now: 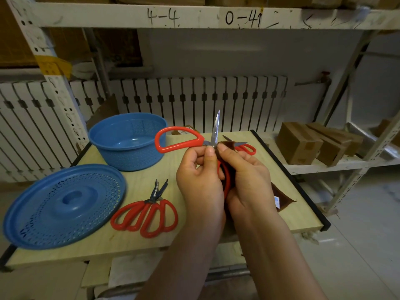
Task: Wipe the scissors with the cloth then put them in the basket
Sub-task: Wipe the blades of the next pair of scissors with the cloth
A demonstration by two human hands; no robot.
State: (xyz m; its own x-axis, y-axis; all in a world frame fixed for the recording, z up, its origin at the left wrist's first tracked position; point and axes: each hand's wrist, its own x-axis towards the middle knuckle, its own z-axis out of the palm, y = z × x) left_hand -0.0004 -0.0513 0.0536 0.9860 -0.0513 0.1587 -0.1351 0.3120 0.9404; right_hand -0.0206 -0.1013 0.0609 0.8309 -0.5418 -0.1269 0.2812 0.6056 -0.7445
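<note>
Head view, frame centre: my left hand (200, 176) pinches the open scissors (213, 137) near the pivot; my right hand (249, 178) grips the soft brown cloth (226, 146) against them. Stiff, sharp blades, so I'd hold the red handles. Empty basket (127, 140) upper left.

- The blue basket (127, 141) stands open-topped at the tabletop's (138, 239) far left, nothing above its mouth.
- Its lid (65, 205) lies just in front of the basket.
- Two pairs of red-handled scissors (147, 213) lie right of the lid.
- Bare wood runs between basket and scissors.
</note>
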